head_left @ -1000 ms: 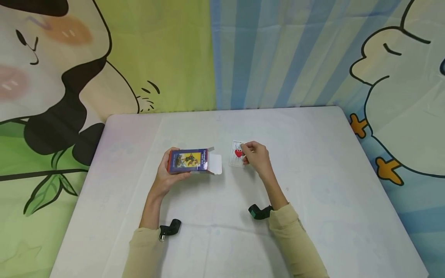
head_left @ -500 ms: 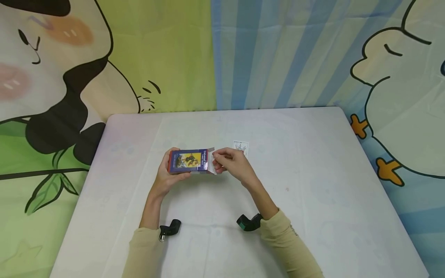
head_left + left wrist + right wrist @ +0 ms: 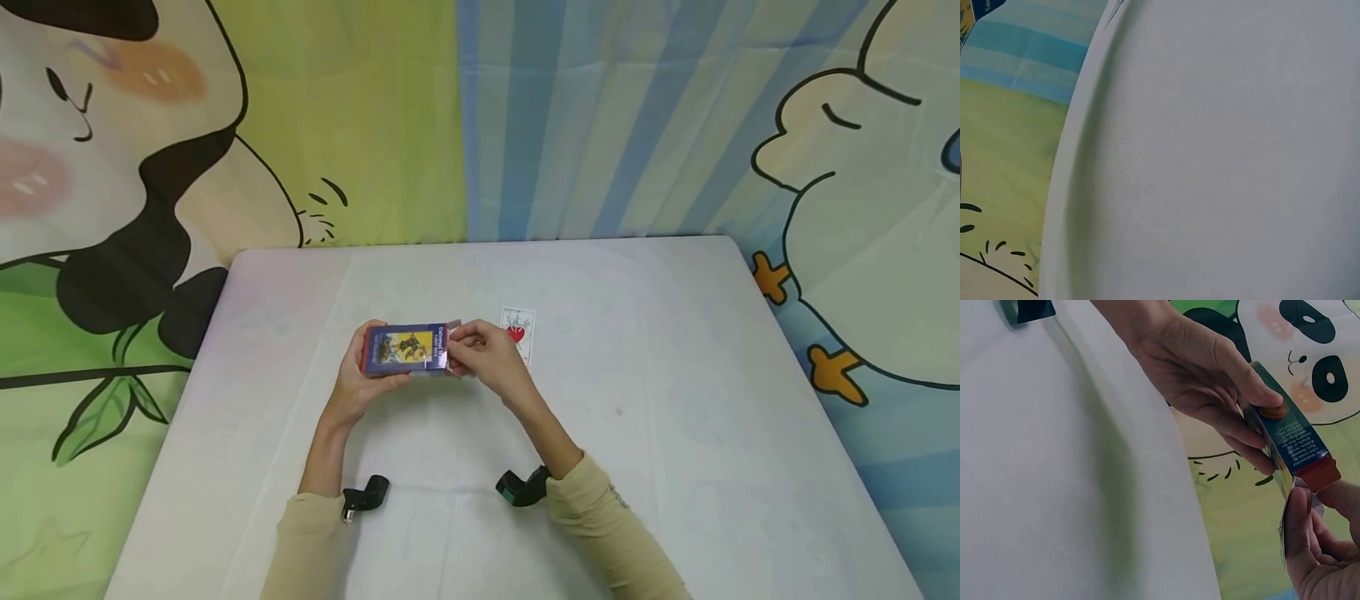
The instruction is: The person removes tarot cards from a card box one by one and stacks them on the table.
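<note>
Now off the card (image 3: pixel 519 335) lying toward the bench's (image 3: pixel 637 325) far edge, the right hand (image 3: pixel 491 357) pinches the box (image 3: pixel 405 347), joining the gripping left hand (image 3: pixel 354 379)

Free passage: desk (image 3: pixel 712 400), right of right hand (image 3: pixel 493 356) and left of left hand (image 3: pixel 358 369). Obstacles: box (image 3: pixel 405 348) between hands; card (image 3: pixel 522 330) beside right hand; backdrop (image 3: pixel 570 125) behind.

head: high, forward-down, far | left wrist: near, across table (image 3: pixel 1222 156) | right wrist: near, leftward | shared: box (image 3: pixel 405 348)
</note>
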`<state>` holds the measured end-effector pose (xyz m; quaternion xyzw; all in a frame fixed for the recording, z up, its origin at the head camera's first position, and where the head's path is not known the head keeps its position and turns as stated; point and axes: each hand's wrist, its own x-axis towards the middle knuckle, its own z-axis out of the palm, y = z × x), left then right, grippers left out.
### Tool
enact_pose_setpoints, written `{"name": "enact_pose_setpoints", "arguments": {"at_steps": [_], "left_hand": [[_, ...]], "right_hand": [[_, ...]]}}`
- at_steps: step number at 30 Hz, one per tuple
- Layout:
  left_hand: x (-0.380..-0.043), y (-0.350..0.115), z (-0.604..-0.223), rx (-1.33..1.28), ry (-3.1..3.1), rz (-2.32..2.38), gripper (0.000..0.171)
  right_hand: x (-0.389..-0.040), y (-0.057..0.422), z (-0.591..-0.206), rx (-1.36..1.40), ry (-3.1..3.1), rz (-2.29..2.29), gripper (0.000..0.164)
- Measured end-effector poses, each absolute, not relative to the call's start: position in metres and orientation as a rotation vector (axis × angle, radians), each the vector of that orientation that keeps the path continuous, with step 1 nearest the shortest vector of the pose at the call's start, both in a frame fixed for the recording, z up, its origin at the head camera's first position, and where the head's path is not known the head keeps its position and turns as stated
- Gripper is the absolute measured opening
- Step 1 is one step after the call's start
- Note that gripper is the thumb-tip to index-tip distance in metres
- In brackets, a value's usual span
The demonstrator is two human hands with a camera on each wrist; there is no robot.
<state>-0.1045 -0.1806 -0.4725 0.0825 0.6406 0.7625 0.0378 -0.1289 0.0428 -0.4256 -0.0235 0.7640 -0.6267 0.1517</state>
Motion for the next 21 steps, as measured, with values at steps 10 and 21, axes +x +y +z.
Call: {"name": "enact_pose_setpoints", "arguments": {"at_steps": [10,21], "left_hand": [[-0.108,-0.182,-0.477,0.221,2.035,2.307,0.084],[-0.109,-0.183,-0.476,0.193,2.032,2.312,0.089]], "right_hand": [[-0.133,0.032,-0.429,0.007,2.285,-1.761,0.018],[-0.133,0.030,-0.429,0.069,2.240,-1.761,0.019]]}}
